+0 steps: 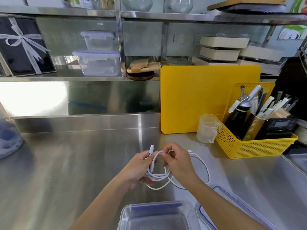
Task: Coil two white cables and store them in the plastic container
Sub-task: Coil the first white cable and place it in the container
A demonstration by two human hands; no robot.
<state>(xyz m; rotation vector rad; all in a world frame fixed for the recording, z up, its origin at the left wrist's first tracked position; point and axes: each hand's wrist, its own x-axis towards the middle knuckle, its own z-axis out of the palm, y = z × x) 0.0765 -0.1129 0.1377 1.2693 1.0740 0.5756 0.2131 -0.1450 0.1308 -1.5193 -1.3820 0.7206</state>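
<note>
A white cable (157,175) is partly coiled above the steel counter. My left hand (138,170) grips the loops, and a white plug sticks up above its fingers. My right hand (177,159) pinches the top of a loop next to the left hand. A loose length of white cable (206,168) trails right over the counter in a wide arc and ends in a small plug behind my right hand. I cannot tell whether this is one cable or two. A clear plastic container (126,218) stands open at the near edge, below my arms. Its lid (232,199) with a blue seal lies right of it.
A yellow basket (245,146) with a black bottle and utensils stands at the right, a clear measuring cup (206,128) beside it. A yellow cutting board (191,100) leans on the back wall. Lidded plastic boxes (98,62) sit on the shelf. A blurred bluish object (8,138) is at the far left.
</note>
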